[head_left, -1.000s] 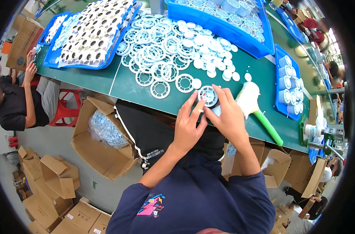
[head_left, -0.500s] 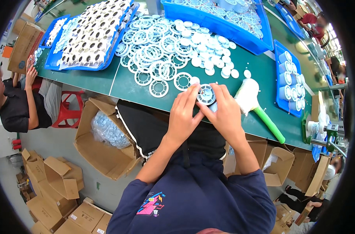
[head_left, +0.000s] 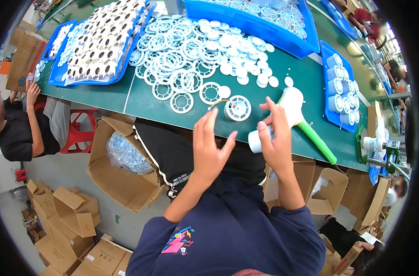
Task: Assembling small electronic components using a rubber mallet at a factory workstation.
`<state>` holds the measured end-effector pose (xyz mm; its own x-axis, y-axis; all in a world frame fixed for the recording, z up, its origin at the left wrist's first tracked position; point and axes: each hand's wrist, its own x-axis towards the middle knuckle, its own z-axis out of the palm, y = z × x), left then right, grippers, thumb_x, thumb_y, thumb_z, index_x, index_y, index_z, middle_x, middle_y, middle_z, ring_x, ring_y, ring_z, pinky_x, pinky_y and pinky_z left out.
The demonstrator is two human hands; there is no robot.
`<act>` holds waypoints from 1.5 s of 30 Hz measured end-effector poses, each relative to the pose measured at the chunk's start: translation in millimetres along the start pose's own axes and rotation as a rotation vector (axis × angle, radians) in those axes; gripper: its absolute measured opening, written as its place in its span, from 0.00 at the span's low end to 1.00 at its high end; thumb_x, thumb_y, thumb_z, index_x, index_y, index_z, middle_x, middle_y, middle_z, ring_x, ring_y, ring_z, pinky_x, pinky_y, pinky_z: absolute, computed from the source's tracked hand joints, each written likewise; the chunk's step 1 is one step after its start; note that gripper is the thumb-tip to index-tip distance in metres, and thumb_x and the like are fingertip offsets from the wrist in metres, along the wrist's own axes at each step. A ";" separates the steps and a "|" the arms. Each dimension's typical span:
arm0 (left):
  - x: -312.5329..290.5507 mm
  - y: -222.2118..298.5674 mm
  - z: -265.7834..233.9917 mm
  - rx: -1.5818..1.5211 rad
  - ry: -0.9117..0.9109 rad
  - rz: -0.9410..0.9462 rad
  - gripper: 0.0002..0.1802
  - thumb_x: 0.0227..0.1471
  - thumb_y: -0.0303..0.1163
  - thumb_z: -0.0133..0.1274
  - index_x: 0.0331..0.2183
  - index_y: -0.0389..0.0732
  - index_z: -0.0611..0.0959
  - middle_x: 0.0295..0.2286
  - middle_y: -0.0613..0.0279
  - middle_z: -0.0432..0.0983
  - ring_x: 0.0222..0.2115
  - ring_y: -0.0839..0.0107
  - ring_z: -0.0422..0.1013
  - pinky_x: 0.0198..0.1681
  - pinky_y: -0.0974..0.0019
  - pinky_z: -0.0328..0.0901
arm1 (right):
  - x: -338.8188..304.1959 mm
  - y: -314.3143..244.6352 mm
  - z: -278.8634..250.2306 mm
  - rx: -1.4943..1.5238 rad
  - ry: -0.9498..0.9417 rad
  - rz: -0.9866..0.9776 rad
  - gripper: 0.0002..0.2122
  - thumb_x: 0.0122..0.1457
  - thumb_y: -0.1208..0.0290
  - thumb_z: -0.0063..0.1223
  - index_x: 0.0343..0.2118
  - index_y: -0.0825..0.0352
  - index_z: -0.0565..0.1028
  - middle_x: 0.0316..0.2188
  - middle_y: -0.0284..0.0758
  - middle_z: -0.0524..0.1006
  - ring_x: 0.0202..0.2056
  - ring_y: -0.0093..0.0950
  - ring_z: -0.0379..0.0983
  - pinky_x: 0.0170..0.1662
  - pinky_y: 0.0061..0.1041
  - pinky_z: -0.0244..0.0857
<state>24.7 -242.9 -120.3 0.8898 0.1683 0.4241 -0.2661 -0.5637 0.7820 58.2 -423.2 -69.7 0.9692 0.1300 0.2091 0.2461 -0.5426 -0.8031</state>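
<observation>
At the table (head_left: pixel 145 103), left hand (head_left: pixel 207 148) spread; right hand (head_left: pixel 278 141) gripping cylinder (head_left: pixel 254 142).

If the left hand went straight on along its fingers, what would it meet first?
The left hand would likely meet the thin orange wire first, then the spoked white ring beyond; its height is unclear, so it might pass over both.

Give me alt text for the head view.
Right hand holds a white cylinder; open left hand hovers near a round wired part on a green table. Beyond lie piled white rings and discs; a green-handled tool lies right.
</observation>
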 end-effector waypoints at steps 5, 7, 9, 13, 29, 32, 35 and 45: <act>-13.1 47.1 -11.2 -0.037 -0.284 0.125 0.46 0.44 0.37 0.73 0.62 0.36 0.72 0.58 0.49 0.68 0.57 0.49 0.67 0.58 0.49 0.62 | -6.9 -14.6 -7.5 0.133 -0.036 -0.017 0.24 0.66 0.74 0.45 0.64 0.75 0.67 0.52 0.44 0.75 0.39 0.30 0.71 0.49 0.32 0.68; -11.4 41.7 1.1 -0.067 -0.297 0.144 0.47 0.40 0.31 0.74 0.61 0.36 0.72 0.54 0.49 0.73 0.54 0.49 0.70 0.57 0.50 0.63 | -3.1 -24.3 -9.0 0.173 -0.065 -0.057 0.23 0.67 0.75 0.41 0.65 0.75 0.67 0.53 0.45 0.75 0.41 0.32 0.72 0.51 0.33 0.68; -9.5 32.5 7.0 -0.099 -0.244 0.117 0.45 0.35 0.26 0.74 0.57 0.37 0.74 0.51 0.52 0.77 0.51 0.49 0.74 0.55 0.50 0.65 | 1.5 -32.9 -11.9 0.306 -0.153 -0.040 0.23 0.68 0.76 0.41 0.65 0.74 0.67 0.53 0.44 0.76 0.43 0.31 0.73 0.51 0.32 0.68; -2.7 15.1 -5.6 -0.112 -0.219 0.055 0.39 0.40 0.28 0.74 0.55 0.38 0.74 0.49 0.51 0.78 0.50 0.50 0.74 0.53 0.51 0.65 | 10.5 -25.3 -10.8 0.405 -0.146 0.003 0.19 0.69 0.83 0.46 0.61 0.69 0.75 0.46 0.40 0.82 0.39 0.27 0.79 0.43 0.24 0.72; -26.8 -8.1 -13.4 -0.233 0.065 -0.057 0.44 0.40 0.33 0.79 0.55 0.37 0.73 0.53 0.50 0.80 0.51 0.53 0.74 0.55 0.56 0.68 | 0.7 -27.7 14.4 0.528 -0.176 0.409 0.21 0.69 0.81 0.51 0.64 0.67 0.72 0.35 0.31 0.79 0.31 0.16 0.74 0.32 0.19 0.69; -21.2 -15.1 -12.0 -0.233 0.192 -0.235 0.44 0.41 0.32 0.78 0.56 0.37 0.73 0.51 0.51 0.80 0.55 0.53 0.70 0.58 0.54 0.64 | 10.7 -27.7 7.7 0.149 -0.062 0.184 0.28 0.63 0.82 0.57 0.67 0.66 0.68 0.48 0.38 0.77 0.29 0.19 0.74 0.31 0.21 0.69; -8.1 -23.2 -4.6 -0.093 0.243 -0.178 0.42 0.42 0.36 0.77 0.55 0.36 0.73 0.50 0.55 0.81 0.55 0.54 0.70 0.61 0.52 0.56 | 23.6 -17.7 16.4 -0.079 -0.139 -0.128 0.31 0.57 0.79 0.63 0.65 0.66 0.68 0.61 0.43 0.70 0.29 0.28 0.75 0.33 0.26 0.72; -1.4 -15.4 -1.6 0.154 0.002 -0.085 0.47 0.48 0.36 0.71 0.63 0.33 0.66 0.55 0.51 0.73 0.57 0.49 0.65 0.63 0.46 0.53 | 16.2 -15.7 26.6 0.054 -0.119 -0.001 0.29 0.58 0.72 0.68 0.61 0.70 0.70 0.52 0.43 0.71 0.29 0.29 0.76 0.31 0.25 0.74</act>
<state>26.9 -233.2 -132.2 0.9061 0.2223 0.3600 -0.1296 -0.6641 0.7363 70.4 -390.5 -68.6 0.9624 0.2296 0.1449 0.2439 -0.4970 -0.8327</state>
